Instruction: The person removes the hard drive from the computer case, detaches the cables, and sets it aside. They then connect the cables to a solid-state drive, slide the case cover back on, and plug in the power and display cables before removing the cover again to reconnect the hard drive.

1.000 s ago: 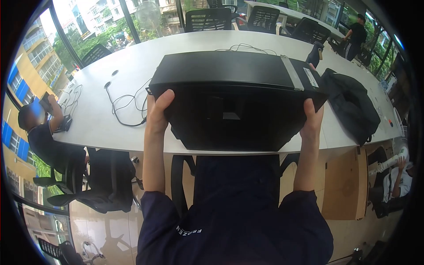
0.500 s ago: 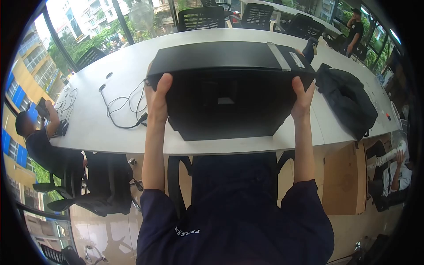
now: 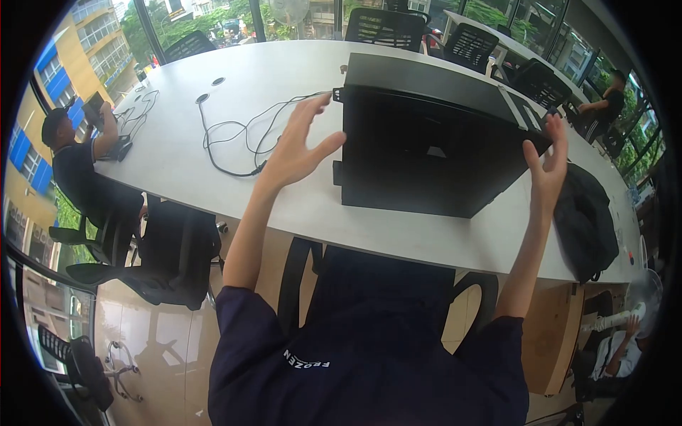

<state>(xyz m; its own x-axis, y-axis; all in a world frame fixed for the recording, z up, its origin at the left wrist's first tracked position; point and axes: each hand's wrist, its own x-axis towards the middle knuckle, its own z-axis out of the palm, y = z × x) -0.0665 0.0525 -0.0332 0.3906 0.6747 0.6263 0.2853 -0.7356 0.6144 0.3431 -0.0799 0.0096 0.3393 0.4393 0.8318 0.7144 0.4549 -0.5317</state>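
A large black computer case (image 3: pixel 426 153) stands on the white table (image 3: pixel 170 145), with a light strip and a label at the right end of its top. Off its left side is my left hand (image 3: pixel 302 145), open with fingers spread and the thumb tip right at the edge. My right hand (image 3: pixel 547 167) is open at the right side, thumb and fingers apart around the upper right corner. Neither hand is wrapped round the case. A dark cable (image 3: pixel 231 170) lies loosely coiled just left of my left hand.
A black bag (image 3: pixel 586 224) lies on the table beyond my right forearm. One person (image 3: pixel 78 153) sits at the left end holding a dark object. Office chairs (image 3: pixel 387 30) line the far side. A cardboard box (image 3: pixel 547 341) stands below the table's right end.
Both hands have let go of the case and spread apart from its sides. The case, tilted in my grip before, now stands on the table. The view has turned.
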